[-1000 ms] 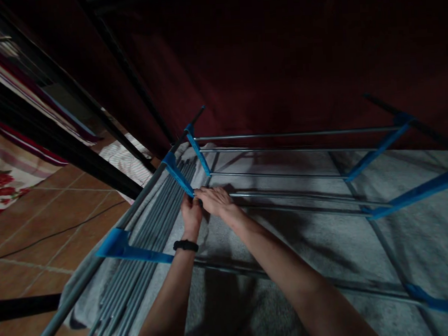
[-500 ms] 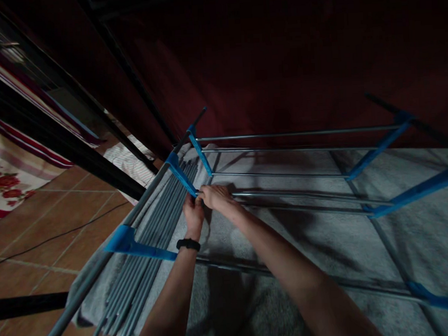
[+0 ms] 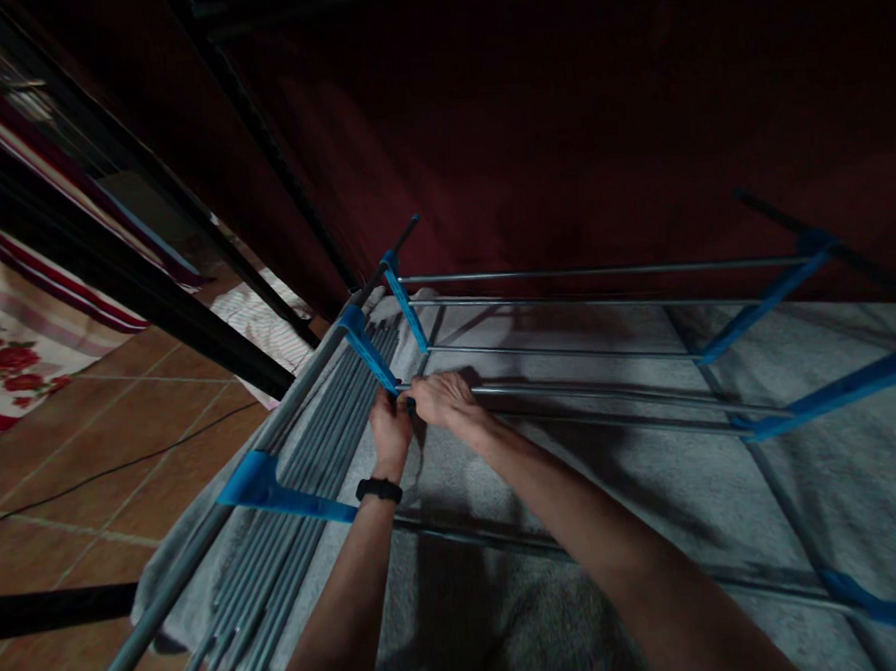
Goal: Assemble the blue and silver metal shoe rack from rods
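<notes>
My left hand is closed around the lower end of a blue plastic bracket, its fingertips partly hidden. Right beside it, my right hand wraps over a thin metal tube where the tube meets that bracket. The bracket's upper end sits on a long grey pole. Other blue brackets are fitted along the same pole, and more brackets stand on the right side. Several crosswise tubes join the two sides.
Loose grey tubes lie in a bundle on the grey blanket, left of my arms. A dark red panel rises behind the frame. Black metal posts stand at left, over a tiled floor with a dark cable.
The view has shifted slightly, so the frame appears a little to the right. Both hands stay at the same bracket-and-tube joint, with my right hand turned slightly.
</notes>
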Action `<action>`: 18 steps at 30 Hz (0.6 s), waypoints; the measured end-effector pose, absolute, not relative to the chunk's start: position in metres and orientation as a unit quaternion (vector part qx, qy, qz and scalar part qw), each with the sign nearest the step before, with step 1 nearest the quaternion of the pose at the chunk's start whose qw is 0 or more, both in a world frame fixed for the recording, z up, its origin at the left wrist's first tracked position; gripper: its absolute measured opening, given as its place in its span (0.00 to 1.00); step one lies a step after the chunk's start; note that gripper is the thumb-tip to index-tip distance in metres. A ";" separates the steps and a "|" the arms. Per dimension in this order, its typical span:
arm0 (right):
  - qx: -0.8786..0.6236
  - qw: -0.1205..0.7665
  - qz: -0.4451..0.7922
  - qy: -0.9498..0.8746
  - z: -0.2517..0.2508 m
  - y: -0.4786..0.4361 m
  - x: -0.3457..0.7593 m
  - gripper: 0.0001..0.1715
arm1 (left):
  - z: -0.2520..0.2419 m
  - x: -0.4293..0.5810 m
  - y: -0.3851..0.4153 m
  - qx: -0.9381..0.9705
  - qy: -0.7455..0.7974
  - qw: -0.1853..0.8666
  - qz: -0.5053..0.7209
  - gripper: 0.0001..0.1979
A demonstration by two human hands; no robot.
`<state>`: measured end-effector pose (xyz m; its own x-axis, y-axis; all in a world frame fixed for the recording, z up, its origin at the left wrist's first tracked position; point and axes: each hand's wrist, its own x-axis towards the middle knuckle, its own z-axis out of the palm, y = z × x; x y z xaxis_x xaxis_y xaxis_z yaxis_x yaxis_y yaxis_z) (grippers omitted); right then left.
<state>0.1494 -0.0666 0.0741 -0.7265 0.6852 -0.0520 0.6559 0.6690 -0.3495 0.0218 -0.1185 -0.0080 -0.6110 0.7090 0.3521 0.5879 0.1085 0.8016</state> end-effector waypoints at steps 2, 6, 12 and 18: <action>-0.366 0.064 0.149 -0.916 0.068 -0.071 0.149 0.23 | -0.008 0.023 -0.118 0.439 0.740 0.052 0.507 0.08; -0.371 0.109 0.097 -0.917 0.057 -0.076 0.148 0.23 | -0.006 0.025 -0.118 0.435 0.742 0.048 0.508 0.08; -0.369 0.134 0.043 -0.919 0.049 -0.080 0.148 0.22 | -0.002 0.028 -0.118 0.436 0.740 0.051 0.510 0.05; -0.390 0.104 0.114 -0.908 0.063 -0.076 0.146 0.21 | -0.003 0.028 -0.119 0.436 0.735 0.059 0.516 0.05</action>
